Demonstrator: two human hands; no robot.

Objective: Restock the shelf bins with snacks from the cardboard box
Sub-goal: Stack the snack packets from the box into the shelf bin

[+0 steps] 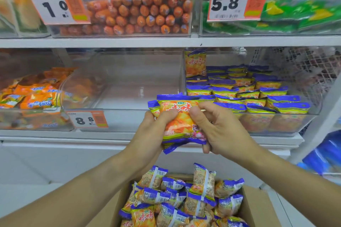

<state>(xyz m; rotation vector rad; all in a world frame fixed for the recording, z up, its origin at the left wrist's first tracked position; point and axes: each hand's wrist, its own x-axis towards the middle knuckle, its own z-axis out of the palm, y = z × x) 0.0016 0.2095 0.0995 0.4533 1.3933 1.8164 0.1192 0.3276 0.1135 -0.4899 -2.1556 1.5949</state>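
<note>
— What did we have in our hands at that moment?

— A small stack of snack packets [180, 121], orange and yellow with purple ends. Our left hand [151, 134] gripped them from the left, thumb curled over the front of the top packet, and our right hand [219, 129] pinched the same stack from the right, fingers bent across its face.

— And where were we holding them?

— Up in front of the lower shelf [55, 135], just beside the front left corner of the clear bin [276, 116] that already held rows of the same packets. One packet stood upright against that bin's left wall.

— What about the cardboard box [258, 206]?

— It sat below our arms, open, with many more of those packets lying loose inside.

— Anything else around us?

— To the left of the filled bin we saw an empty-looking clear bin [129, 83] with an orange price tag [88, 120] reading 8.8, then a bin of orange packets [35, 99]. On the upper shelf we saw orange sausages [140, 14] stacked in a bin, and green packets [299, 14] to their right behind a 5.8 tag [238, 0].
</note>
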